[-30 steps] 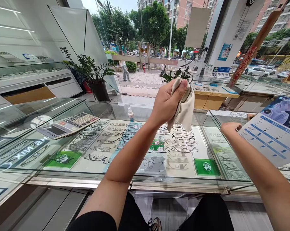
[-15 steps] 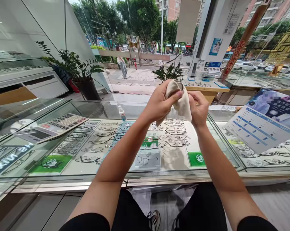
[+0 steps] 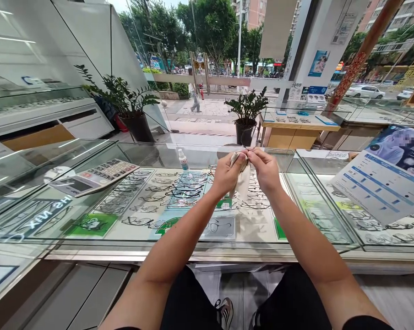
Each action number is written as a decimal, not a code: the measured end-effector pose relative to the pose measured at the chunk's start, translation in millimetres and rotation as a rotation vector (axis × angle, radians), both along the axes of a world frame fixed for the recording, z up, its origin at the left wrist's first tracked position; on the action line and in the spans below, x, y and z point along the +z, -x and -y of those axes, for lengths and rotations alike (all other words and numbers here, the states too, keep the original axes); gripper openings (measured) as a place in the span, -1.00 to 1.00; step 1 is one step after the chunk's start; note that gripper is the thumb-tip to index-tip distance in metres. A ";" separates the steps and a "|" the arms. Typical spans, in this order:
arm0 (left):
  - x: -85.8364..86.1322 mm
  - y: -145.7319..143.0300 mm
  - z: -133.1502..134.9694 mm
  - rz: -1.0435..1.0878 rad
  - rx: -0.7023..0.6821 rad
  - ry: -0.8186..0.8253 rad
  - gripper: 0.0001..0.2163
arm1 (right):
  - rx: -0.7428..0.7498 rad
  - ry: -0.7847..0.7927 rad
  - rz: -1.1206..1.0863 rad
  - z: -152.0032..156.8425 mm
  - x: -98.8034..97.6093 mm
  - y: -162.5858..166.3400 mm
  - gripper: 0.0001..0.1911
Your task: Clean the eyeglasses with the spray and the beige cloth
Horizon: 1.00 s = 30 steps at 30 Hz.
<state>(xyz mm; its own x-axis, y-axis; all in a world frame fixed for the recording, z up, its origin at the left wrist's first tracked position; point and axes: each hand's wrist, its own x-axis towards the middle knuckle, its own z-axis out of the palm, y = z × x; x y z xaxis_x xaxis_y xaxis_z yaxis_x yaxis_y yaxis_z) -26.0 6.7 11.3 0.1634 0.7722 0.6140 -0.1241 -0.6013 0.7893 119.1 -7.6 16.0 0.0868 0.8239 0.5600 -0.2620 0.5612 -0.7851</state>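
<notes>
Both hands meet above the glass display counter (image 3: 317, 215). My left hand (image 3: 227, 173) is closed round a beige cleaning cloth (image 3: 242, 182), which hangs down between the hands. My right hand (image 3: 266, 168) pinches a thin pair of glasses (image 3: 245, 148) against the cloth; only a sliver of the frame shows above the fingers. Under the glass lie rows of several spectacle frames (image 3: 179, 192) on white trays.
A calculator (image 3: 93, 177) lies on the glass at the left. A small spray bottle (image 3: 182, 160) stands behind the hands. A blue and white printed sheet (image 3: 382, 183) rests at the right. Potted plants (image 3: 246, 114) stand beyond the counter, by the window.
My right hand came in from the printed sheet to meet the left. Both hands, with cloth and glasses, dropped from face height to just above the counter.
</notes>
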 end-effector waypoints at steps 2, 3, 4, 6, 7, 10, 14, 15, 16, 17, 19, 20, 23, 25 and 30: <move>-1.2 1.8 -3.9 -0.034 -0.050 -0.016 -0.36 | 0.016 0.074 -0.042 -1.9 -1.4 0.3 -0.69; -0.9 3.2 -5.9 -0.051 -0.081 -0.023 -0.36 | 0.028 0.106 -0.053 -2.9 -1.7 -0.7 -0.67; -0.6 4.8 -7.7 -0.073 -0.117 -0.025 -0.37 | 0.037 0.131 -0.063 -3.8 -1.8 -2.3 -0.65; -1.1 7.4 -11.1 -0.126 -0.183 -0.013 -0.37 | 0.048 0.163 -0.076 -5.4 -2.0 -5.6 -0.64; -2.2 8.1 -12.6 -0.143 -0.211 -0.001 -0.37 | 0.050 0.173 -0.080 -6.0 -2.3 -6.9 -0.65; -8.2 7.2 -15.8 -0.134 -0.246 0.044 -0.36 | 0.055 0.187 -0.086 -7.5 -4.6 -7.8 -0.67; -14.4 1.8 -15.2 -0.061 -0.188 0.065 -0.36 | 0.088 0.192 -0.100 -8.5 -8.8 -3.5 -0.66; -14.7 0.4 -14.2 -0.044 -0.174 0.067 -0.37 | 0.100 0.193 -0.103 -8.6 -9.5 -2.3 -0.66; -14.6 -0.7 -13.0 -0.028 -0.157 0.065 -0.39 | 0.112 0.195 -0.107 -8.7 -9.9 -1.3 -0.66; -14.1 -1.5 -11.9 -0.018 -0.135 0.060 -0.41 | 0.125 0.199 -0.113 -8.8 -9.9 -0.6 -0.65; -12.0 -1.5 -10.8 -0.018 -0.089 0.037 -0.41 | 0.146 0.212 -0.134 -8.9 -9.1 -0.3 -0.64; -10.5 -0.7 -10.9 -0.028 -0.077 0.024 -0.39 | 0.153 0.222 -0.144 -9.0 -8.3 -0.9 -0.64; -5.4 4.2 -13.4 -0.092 -0.140 0.021 -0.35 | 0.139 0.240 -0.158 -9.9 -5.5 -5.2 -0.65; -2.7 7.6 -15.1 -0.128 -0.238 0.046 -0.36 | 0.120 0.243 -0.159 -11.1 -4.3 -9.3 -0.66; -5.1 8.6 -15.8 -0.141 -0.321 0.109 -0.39 | 0.117 0.266 -0.161 -15.2 -6.6 -14.1 -0.63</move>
